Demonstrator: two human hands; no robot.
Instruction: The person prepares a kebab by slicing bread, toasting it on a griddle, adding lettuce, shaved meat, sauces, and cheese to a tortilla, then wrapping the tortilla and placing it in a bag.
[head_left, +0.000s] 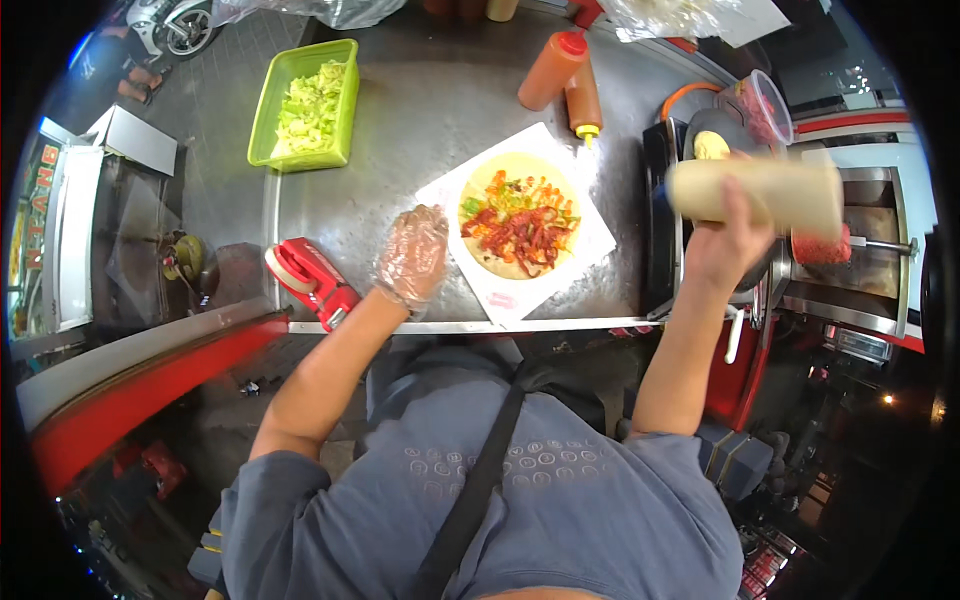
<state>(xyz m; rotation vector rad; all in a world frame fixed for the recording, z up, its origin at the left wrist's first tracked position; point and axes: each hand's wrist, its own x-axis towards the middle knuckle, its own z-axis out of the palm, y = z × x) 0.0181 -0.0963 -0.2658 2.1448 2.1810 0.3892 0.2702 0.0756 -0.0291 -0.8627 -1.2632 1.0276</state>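
Observation:
On a square sheet of white paper (504, 298) lies a round flatbread (480, 259) topped with shredded greens, reddish meat pieces and zigzags of orange-red sauce. My left hand (414, 255), in a clear plastic glove, rests at the paper's left edge; whether it grips anything is hidden. My right hand (731, 240), apparently ungloved, is raised at the right and closed around a squeeze bottle of cream-coloured sauce (787, 191), which lies sideways and is blurred. Behind the paper are an orange-red squeeze bottle (544, 79) and a brown-orange bottle with a yellow cap (583, 101).
A green tub (349, 112) of shredded lettuce stands at the back left. A red tape dispenser (315, 281) lies near the steel counter's front edge. At the right are a black cooker (660, 217), a clear tub (784, 112) of pink food and reddish meat on a metal spit (817, 244).

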